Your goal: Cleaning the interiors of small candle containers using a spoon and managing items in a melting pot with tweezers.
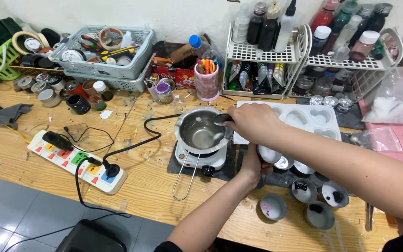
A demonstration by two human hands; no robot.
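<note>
The right hand (pixel 253 122) pinched a spoon (pixel 221 119) over the melting pot (pixel 198 132); the left hand (pixel 253 164) gripped a tin (pixel 270 154), which could tip and spill.

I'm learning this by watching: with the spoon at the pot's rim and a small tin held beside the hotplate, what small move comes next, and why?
Probably dip the spoon into the melting pot and carry a little across to the tin. The right hand holds the spoon at the rim; the left hand holds the tin close by.

wooden workbench (pixel 33 154) against white wall (pixel 183 14); grey tiled floor (pixel 5 210).
</note>
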